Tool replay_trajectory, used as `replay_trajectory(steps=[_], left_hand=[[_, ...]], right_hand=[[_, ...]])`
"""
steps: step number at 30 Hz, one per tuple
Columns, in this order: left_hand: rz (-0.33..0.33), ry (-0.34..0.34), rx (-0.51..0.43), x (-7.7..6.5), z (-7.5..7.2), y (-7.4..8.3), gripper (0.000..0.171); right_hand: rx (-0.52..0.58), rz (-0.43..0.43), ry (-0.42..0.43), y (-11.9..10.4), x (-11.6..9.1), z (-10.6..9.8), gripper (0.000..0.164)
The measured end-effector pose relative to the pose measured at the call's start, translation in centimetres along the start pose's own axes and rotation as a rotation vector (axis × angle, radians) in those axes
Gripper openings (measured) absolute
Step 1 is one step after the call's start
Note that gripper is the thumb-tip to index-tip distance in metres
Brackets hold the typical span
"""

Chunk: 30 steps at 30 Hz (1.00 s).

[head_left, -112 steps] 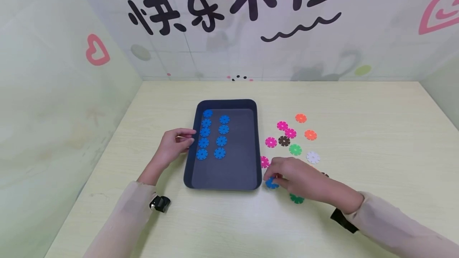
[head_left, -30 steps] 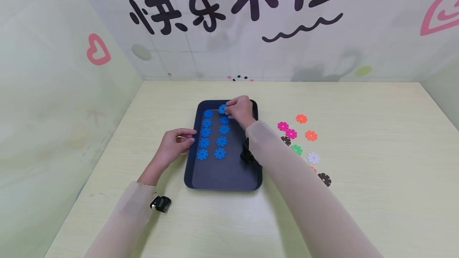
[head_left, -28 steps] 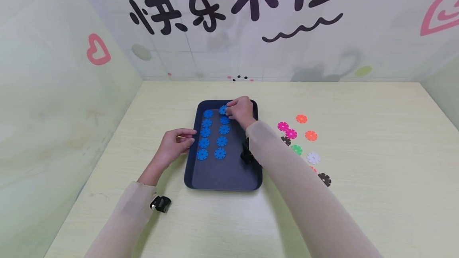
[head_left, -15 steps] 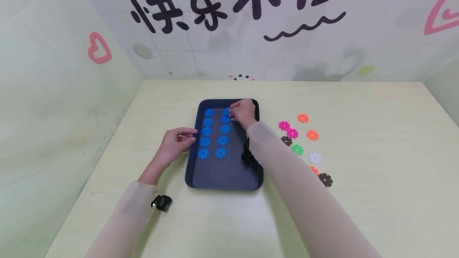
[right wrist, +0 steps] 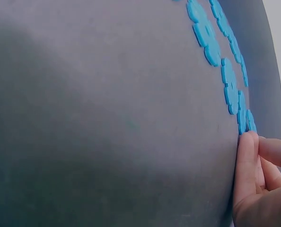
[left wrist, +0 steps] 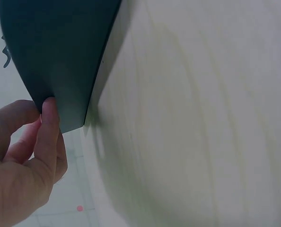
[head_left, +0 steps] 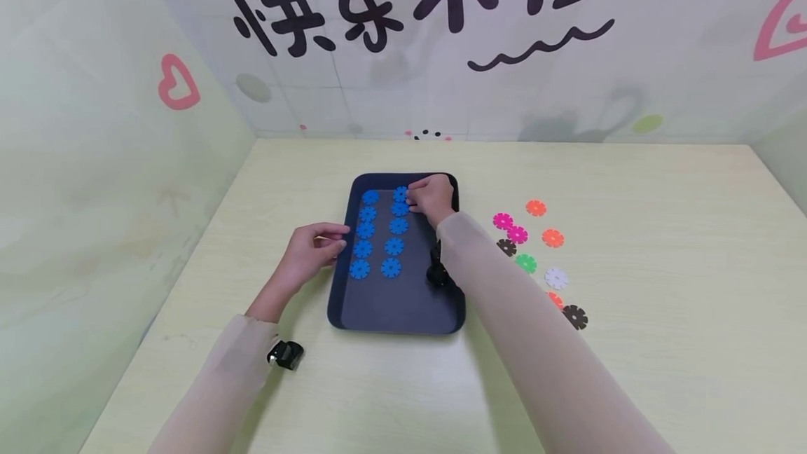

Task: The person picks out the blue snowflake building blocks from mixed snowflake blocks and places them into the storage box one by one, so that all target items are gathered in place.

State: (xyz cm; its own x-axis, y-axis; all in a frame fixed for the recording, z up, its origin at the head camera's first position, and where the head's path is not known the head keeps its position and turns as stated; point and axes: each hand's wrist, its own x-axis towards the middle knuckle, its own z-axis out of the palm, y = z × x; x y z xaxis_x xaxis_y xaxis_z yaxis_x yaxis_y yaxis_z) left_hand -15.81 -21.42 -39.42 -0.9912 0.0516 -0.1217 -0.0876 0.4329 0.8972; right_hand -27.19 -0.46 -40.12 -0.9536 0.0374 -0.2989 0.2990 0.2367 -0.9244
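A dark rectangular tray [head_left: 400, 310] stands on the table, holding two columns of blue notched plastic discs [head_left: 391, 267]. My left hand [head_left: 305, 252] pinches the tray's left rim between thumb and fingers, as the left wrist view also shows. At the tray's far end, my right hand [head_left: 433, 198] pinches the topmost blue disc [head_left: 400, 194] of the right-hand column. In the right wrist view its fingertips [right wrist: 248, 139] are low against the tray floor, right at the end of the row. This hand covers part of that disc and the tray's far right corner.
Right of the tray lie loose discs on the table: pink [head_left: 517, 234], orange [head_left: 553, 237], light green [head_left: 526, 263], white [head_left: 556, 278] and dark brown [head_left: 575, 317]. My right forearm [head_left: 536, 342] crosses the tray's right wall and hides part of the table there.
My right hand has carried a blue disc from the table beside the tray's near right corner to the far end of the right column, then lowered it there. The left hand keeps its hold.
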Motion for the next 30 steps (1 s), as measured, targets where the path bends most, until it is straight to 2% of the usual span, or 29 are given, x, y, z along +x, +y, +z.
replay_trajectory(steps=[12,19,25,30], left_hand=[[0.0,-0.012,-0.005,0.2,0.3,0.1,0.029],[0.004,-0.023,0.01,0.4,0.3,0.2,0.028],[0.006,-0.073,0.031,0.7,-0.5,0.6,0.031],[-0.006,-0.063,0.059,1.5,-2.2,1.3,0.033]], right_hand=[[0.027,0.012,0.021,0.1,0.0,-0.4,0.013],[0.056,-0.013,-0.012,-1.4,-0.4,-1.4,0.018],[0.09,-0.029,-0.136,-3.9,-0.7,-4.2,0.025],[0.051,-0.07,-0.215,-4.8,-0.6,-8.4,0.03]])
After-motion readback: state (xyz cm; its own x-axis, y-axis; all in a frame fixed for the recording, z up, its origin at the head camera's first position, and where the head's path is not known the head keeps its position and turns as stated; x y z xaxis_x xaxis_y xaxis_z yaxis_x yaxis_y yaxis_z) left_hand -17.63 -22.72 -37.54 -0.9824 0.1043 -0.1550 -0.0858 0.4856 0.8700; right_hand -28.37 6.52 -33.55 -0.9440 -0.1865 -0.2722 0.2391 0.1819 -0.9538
